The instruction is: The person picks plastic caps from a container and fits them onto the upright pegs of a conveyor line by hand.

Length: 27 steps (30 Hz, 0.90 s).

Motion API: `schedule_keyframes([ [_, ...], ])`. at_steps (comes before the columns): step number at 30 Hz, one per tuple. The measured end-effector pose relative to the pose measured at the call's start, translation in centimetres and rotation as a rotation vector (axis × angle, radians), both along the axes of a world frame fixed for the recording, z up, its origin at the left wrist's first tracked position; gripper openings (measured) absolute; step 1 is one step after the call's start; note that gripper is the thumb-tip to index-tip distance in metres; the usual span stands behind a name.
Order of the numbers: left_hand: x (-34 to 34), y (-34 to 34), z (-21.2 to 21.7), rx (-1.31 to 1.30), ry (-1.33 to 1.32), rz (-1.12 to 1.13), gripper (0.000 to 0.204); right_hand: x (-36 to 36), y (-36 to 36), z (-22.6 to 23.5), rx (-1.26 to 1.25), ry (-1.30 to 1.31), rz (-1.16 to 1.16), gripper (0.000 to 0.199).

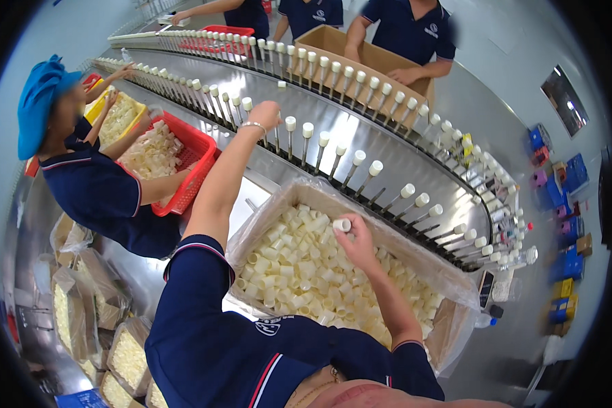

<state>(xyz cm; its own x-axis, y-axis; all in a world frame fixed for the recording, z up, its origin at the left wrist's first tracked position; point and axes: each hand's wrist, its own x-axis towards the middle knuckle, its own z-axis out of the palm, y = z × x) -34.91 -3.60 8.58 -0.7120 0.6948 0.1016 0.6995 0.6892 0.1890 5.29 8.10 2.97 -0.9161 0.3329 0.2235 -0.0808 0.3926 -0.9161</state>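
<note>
Materials I log from my feed:
- conveyor bed: brushed metal, dull sheen
- pins: thin metal rods
- caps: cream plastic, smooth, matt
- box liner: clear glossy plastic film
- crate: red moulded plastic
- far carton: brown matt cardboard
- sleeve: navy cloth

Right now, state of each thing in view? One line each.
Left hand: stretched to the peg line, at a peg; fingers hidden.
Right hand: holds one cap above the box.
Box: open, plastic-lined, heaped with loose caps.
Pegs: upright, most capped.
Red basket: holds caps.
Cardboard box: open, across the line.
</note>
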Motion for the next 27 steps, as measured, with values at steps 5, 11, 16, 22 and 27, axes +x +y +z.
schedule_keyframes([
  [5, 5.0, 1.6, 1.8, 0.052, 0.581, -0.156, 0.021, -3.0, 1.9, 3.1, -0.645, -0.007, 0.185, 0.024],
  [11, 24.2, 0.4, 3.3, -0.059, 0.461, -0.290, 0.010, -7.2, 4.1, 6.3, -0.494, 0.124, 0.221, 0.030],
  [16, 33.6, -1.4, -4.7, -0.451, 0.122, -0.762, 0.016, -13.3, 4.9, 8.3, -0.023, 0.056, 0.203, 0.035],
  [22, 33.6, -1.2, -9.4, -0.535, -0.171, -0.909, 0.015, -22.9, 3.1, 9.6, 0.749, 0.208, 0.102, 0.032],
  [27, 32.8, -0.3, -7.3, -0.666, -0.294, -0.982, 0.020, -28.6, 0.8, 8.3, 0.933, 0.192, 0.073, 0.030],
])
